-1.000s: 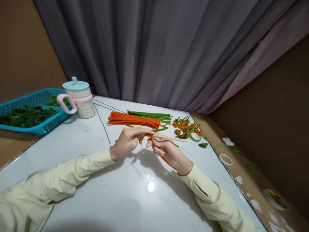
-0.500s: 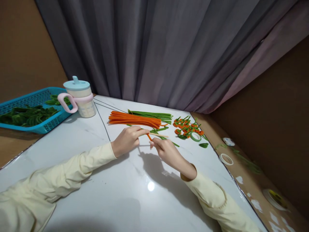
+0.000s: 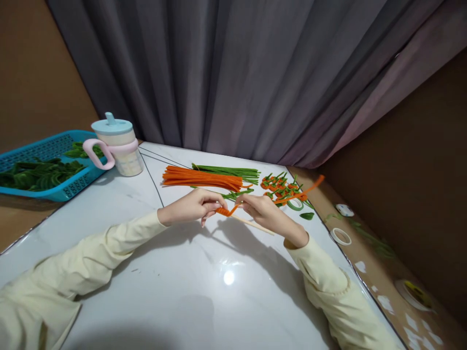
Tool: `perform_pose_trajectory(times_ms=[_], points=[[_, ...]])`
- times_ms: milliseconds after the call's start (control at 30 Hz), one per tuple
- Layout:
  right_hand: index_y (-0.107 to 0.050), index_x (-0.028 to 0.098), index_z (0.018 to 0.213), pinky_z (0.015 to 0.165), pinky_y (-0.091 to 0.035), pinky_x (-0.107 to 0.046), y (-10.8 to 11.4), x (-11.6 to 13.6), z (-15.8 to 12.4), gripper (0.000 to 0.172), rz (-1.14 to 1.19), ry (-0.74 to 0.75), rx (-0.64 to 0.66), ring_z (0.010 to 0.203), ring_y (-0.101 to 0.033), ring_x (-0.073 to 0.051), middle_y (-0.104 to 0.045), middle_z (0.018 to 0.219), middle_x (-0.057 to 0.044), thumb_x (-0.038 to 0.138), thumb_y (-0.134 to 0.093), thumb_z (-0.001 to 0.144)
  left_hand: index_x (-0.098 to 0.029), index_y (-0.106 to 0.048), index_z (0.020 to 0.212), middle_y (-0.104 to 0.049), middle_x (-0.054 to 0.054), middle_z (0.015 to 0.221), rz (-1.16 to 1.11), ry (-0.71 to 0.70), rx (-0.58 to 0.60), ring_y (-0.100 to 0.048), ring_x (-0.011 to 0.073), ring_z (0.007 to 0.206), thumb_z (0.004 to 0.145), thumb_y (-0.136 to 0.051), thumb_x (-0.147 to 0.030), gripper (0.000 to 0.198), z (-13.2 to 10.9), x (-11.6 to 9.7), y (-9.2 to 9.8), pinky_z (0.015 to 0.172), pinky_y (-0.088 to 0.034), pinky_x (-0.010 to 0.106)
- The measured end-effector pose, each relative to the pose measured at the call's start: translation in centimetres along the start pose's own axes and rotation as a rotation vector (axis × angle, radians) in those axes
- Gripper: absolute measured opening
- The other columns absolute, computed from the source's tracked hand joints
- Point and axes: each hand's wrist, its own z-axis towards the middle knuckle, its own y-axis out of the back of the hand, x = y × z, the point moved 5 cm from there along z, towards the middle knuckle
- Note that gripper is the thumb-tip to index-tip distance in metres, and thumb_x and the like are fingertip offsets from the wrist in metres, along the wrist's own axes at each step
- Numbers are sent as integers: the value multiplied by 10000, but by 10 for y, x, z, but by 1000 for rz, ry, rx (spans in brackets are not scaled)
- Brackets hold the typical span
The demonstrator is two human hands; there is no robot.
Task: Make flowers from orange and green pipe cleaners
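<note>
Near the middle of the white table, my left hand (image 3: pixel 195 206) is closed on a thin wooden stick (image 3: pixel 253 224), at the end where orange pipe cleaner is coiled around it. My right hand (image 3: pixel 260 211) pinches the orange pipe cleaner (image 3: pixel 233 210) just beside the coils, and its loose end sticks out to the upper right. Behind my hands lie a bundle of orange pipe cleaners (image 3: pixel 200 178) and a bundle of green ones (image 3: pixel 233 171). Small orange and green pieces (image 3: pixel 279 183) are grouped to the right.
A blue basket (image 3: pixel 67 187) of green leaf shapes stands at the left beside a lidded cup (image 3: pixel 127 158) with a pink handle. Green tape (image 3: pixel 295 204) and a green leaf shape (image 3: pixel 307 216) lie at the right. Beyond the table edge are a white tape roll (image 3: pixel 341 236) and paper scraps.
Orange coils now show on the stick by my left hand, which has shifted slightly left. My right hand has moved right and up, and a long orange tail now extends past it.
</note>
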Motion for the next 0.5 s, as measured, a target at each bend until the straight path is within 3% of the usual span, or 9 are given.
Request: perform_pose_trajectory(times_ms=[133, 267, 367, 500], points=[[-556, 170, 788, 465, -263, -189, 0, -1, 2, 161, 196, -80, 5, 454, -344, -85, -384, 510, 59, 194, -427, 882, -131, -606, 894, -391, -67, 512, -266, 18, 16, -447, 73, 434, 851, -493, -266, 182, -4, -7, 1, 449, -408, 189], [-531, 174, 723, 499, -310, -202, 8, 14, 4, 211, 232, -105, -113, 486, -424, -96, -464, 544, 29, 168, -387, 878, -137, -590, 878, -383, -65, 498, -563, -12, -60, -396, 67, 432, 835, -523, -235, 126, -3, -6, 1, 436, -389, 191], [-526, 176, 839, 507, -332, -218, 14, 27, 1, 200, 116, -94, -250, 461, -436, -109, -476, 528, 25, 188, -345, 924, -145, -568, 860, -360, -73, 474, -781, 1, -110, -298, 47, 396, 796, -524, -137, 78, -3, -5, 0, 400, -339, 167], [-499, 155, 953, 524, -344, -242, 12, 45, -4, 217, -280, -33, -387, 537, -479, -142, -538, 646, -28, 127, -284, 947, -157, -540, 861, -364, -75, 483, -978, 99, -191, -270, 32, 391, 684, -515, -2, 237, -7, -4, -3, 392, -287, 136]])
